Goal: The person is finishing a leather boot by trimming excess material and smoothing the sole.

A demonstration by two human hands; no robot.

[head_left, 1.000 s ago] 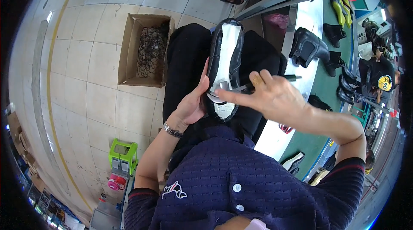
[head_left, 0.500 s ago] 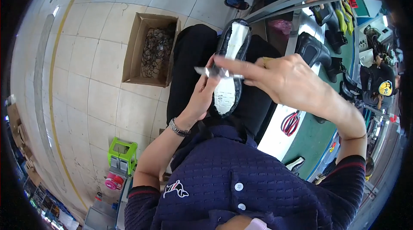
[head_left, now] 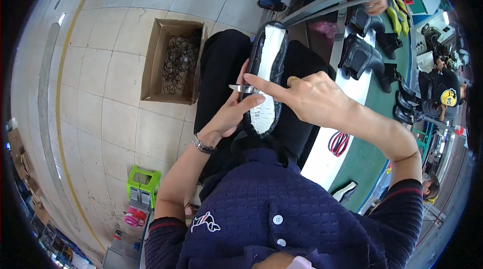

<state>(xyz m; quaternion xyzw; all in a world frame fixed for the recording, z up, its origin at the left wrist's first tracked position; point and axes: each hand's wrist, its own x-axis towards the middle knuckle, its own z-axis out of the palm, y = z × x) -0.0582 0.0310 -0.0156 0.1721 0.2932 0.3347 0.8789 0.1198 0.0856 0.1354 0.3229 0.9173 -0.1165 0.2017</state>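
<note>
A black shoe [head_left: 270, 50] lies on my lap with its white underside facing up, its long axis pointing away from me. My left hand [head_left: 229, 115] is closed round the shoe's left side, thumb pressed on the white underside. From the right, my right hand [head_left: 319, 98] reaches across the shoe with the index finger stretched along a shiny metal knife blade [head_left: 243, 88]. The blade's tip sticks out past the shoe's left edge. My right hand's other fingers are curled under, and they hide the rest of the knife.
A cardboard box [head_left: 150, 80] holding dark scraps stands on the tiled floor at left. On the green-and-white bench at right are black boots [head_left: 359, 55], a coil of red and black cord [head_left: 338, 143] and another shoe [head_left: 345, 191]. A co-worker's hand [head_left: 376, 3] is over the boots.
My right hand has shifted slightly left and down, and the blade, tilted and blurred before, now lies nearly level across the shoe. The co-worker's hand has come down toward the boots.
</note>
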